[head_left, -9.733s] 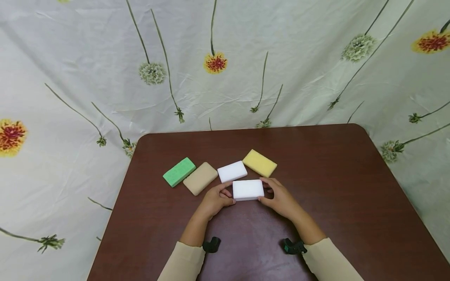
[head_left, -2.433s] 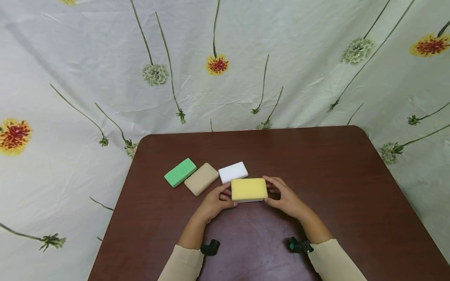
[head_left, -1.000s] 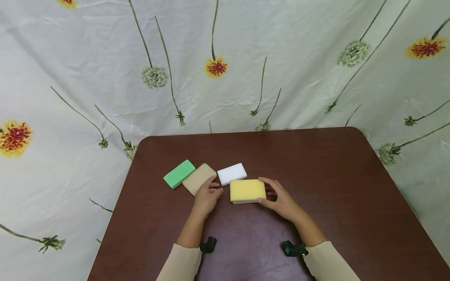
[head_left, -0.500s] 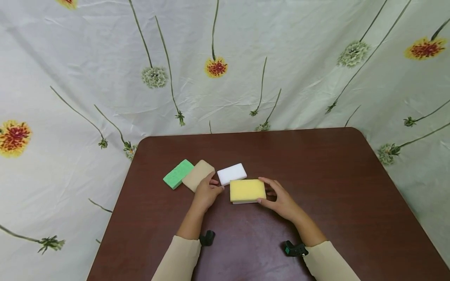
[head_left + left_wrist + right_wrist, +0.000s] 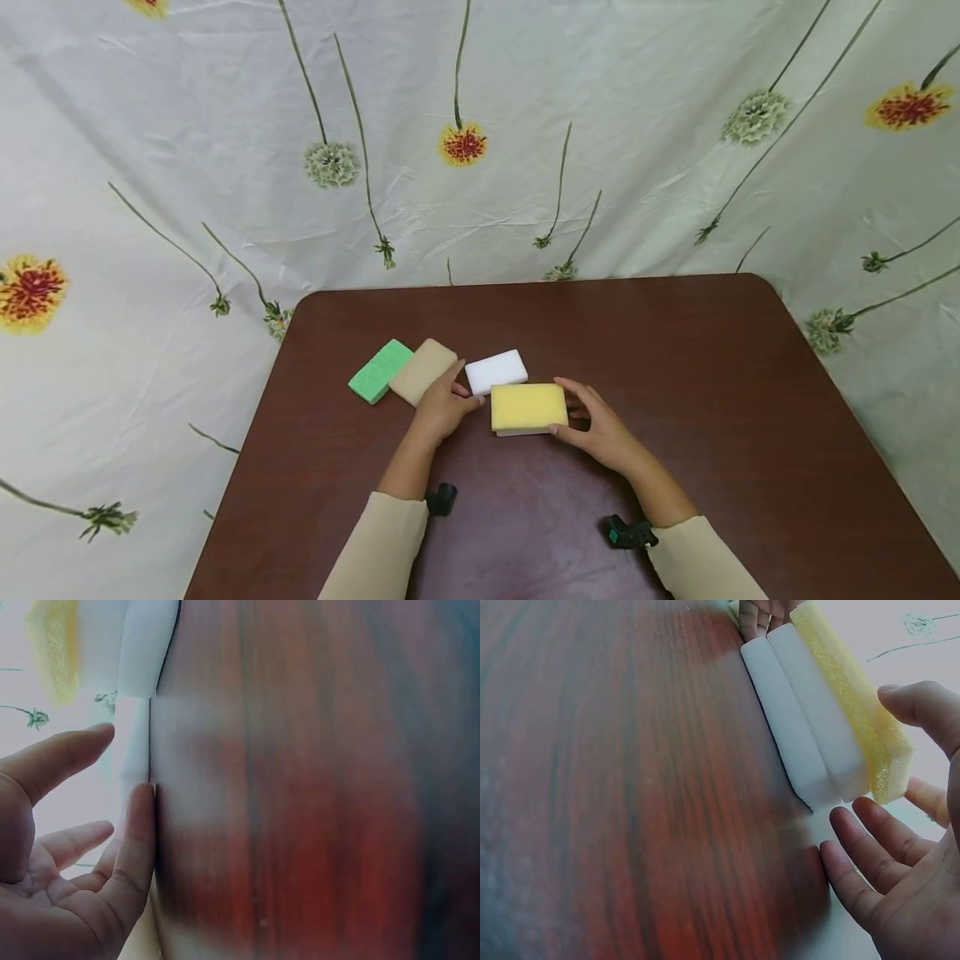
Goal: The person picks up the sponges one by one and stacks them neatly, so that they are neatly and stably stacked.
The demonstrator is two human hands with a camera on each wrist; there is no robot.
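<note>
My left hand (image 5: 441,408) has its fingers spread between the beige sponge (image 5: 423,371) and the lone white sponge (image 5: 496,372). Its index finger and thumb lie at that white sponge's left end; whether they touch it I cannot tell. In the left wrist view the fingers (image 5: 135,855) are extended around nothing gripped. A yellow sponge (image 5: 529,406) tops a stack, and the right wrist view shows two white sponges (image 5: 806,720) flat beneath it. Around the stack's right end my right hand (image 5: 600,421) stays, its thumb and fingers parted, with a gap to the stack.
A green sponge (image 5: 380,372) lies at the left, partly covered by a corner of the beige one in the head view. All rest on a dark reddish-brown table (image 5: 675,358). Behind hangs a flower-printed cloth (image 5: 637,167).
Earlier, the yellow sponge went onto the white ones under both hands. My left hand then left the stack, and the beige sponge shifted slightly back beside it. The right hand has stayed put lately.
</note>
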